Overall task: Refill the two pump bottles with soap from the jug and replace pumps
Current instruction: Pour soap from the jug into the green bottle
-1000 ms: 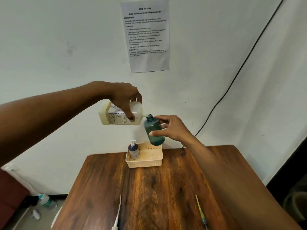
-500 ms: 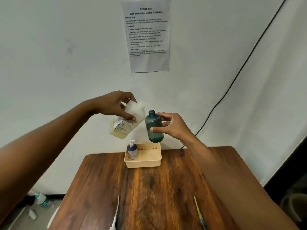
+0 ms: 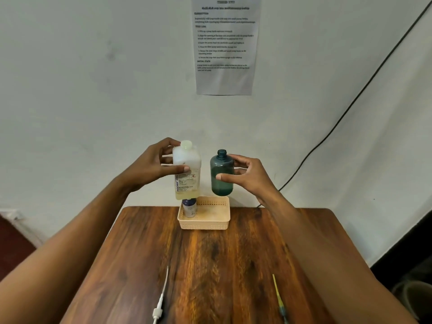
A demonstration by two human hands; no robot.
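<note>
Teal plastic bottle hangs upright above the far edge of the surface, over the basket, its mouth open and pumpless, pinched by the thumb and fingers of the right grip. Just beside it, not touching, the left grip clasps the upright jug near its shoulder. Filling looks done, I judge; next the jug needs setting down and a pump screwing on.

The jug is cloudy, translucent white plastic with a printed label; the teal bottle is smooth, tinted see-through plastic, slightly glossy. The basket is matt beige plastic, perforated near its rim. The table is dark-grained wood with a low sheen. The wall sheet is matt paper
</note>
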